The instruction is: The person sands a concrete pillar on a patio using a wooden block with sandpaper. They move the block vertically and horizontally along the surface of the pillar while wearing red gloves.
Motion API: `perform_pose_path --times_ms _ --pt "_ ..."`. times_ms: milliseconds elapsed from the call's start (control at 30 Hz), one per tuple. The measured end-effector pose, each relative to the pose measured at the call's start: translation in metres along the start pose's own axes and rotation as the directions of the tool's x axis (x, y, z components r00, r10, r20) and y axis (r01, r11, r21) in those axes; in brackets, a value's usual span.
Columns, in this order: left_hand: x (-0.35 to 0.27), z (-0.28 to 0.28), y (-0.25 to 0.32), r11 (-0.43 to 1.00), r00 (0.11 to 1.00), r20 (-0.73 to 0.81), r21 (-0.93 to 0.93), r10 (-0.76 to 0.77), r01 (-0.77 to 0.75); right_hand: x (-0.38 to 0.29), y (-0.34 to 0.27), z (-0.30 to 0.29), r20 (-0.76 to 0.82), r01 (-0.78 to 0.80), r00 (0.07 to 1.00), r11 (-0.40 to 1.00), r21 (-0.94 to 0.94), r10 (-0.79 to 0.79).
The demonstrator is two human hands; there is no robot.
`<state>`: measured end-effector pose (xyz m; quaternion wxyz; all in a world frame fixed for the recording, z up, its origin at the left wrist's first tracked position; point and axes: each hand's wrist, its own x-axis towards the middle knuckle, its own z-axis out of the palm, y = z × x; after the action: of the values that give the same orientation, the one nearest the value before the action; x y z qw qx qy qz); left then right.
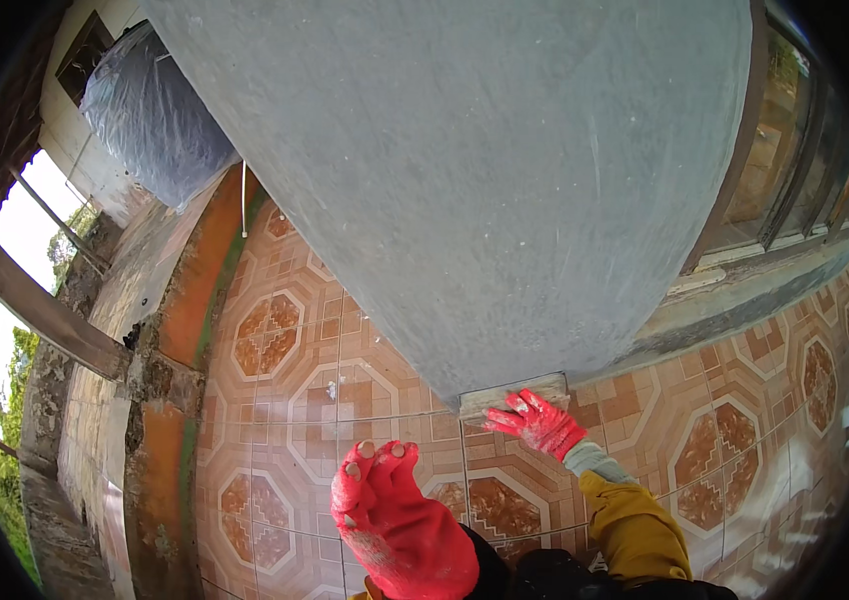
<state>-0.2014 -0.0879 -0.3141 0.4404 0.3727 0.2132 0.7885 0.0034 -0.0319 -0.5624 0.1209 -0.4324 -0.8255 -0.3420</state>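
My right hand (533,424), in a dusty red glove with a grey cuff, holds a flat rectangular float or sanding block (478,399) at the bottom of a grey plastered wall (484,187). The tool's far edge lies against the wall's lower end, just above the tiled floor. My left hand (402,517) is raised nearer to me, in a red glove whose fingertips are cut or worn through. Its fingers are curled loosely upward, with nothing seen in them, and it touches neither the wall nor the tool.
Patterned floor tiles (267,420) surround the wall's foot. On the left runs a low orange and green painted parapet (158,450) with a curved beam. A large plastic-wrapped bundle (154,112) is at upper left. Window panes (762,165) with a sill are on the right.
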Motion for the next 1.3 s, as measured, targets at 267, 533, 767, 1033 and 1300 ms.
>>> perform_pose_path --times_ms 267,533,767,1033,1300 --pt "-0.003 -0.008 0.003 0.998 0.982 -0.181 0.012 -0.054 0.057 0.151 0.06 -0.119 -0.574 -0.539 0.595 0.809 0.234 0.562" --pt "-0.004 -0.016 0.017 0.992 0.968 -0.243 -0.12 -0.06 0.031 0.045 -0.02 0.004 0.118 0.192 0.976 0.978 -0.078 -0.183" --pt "0.001 -0.022 0.049 0.994 0.982 -0.189 -0.108 -0.024 0.003 0.191 0.032 -0.11 -0.544 -0.376 0.754 0.921 0.104 0.369" --pt "0.002 -0.026 0.066 0.998 0.902 -0.428 0.052 0.061 -0.043 0.079 -0.039 0.01 -0.044 0.233 0.964 0.916 -0.327 -0.261" --pt "-0.002 -0.035 0.056 0.998 0.907 -0.419 -0.055 -0.035 0.013 0.214 0.023 -0.113 -0.356 -0.201 0.918 0.979 -0.033 0.176"
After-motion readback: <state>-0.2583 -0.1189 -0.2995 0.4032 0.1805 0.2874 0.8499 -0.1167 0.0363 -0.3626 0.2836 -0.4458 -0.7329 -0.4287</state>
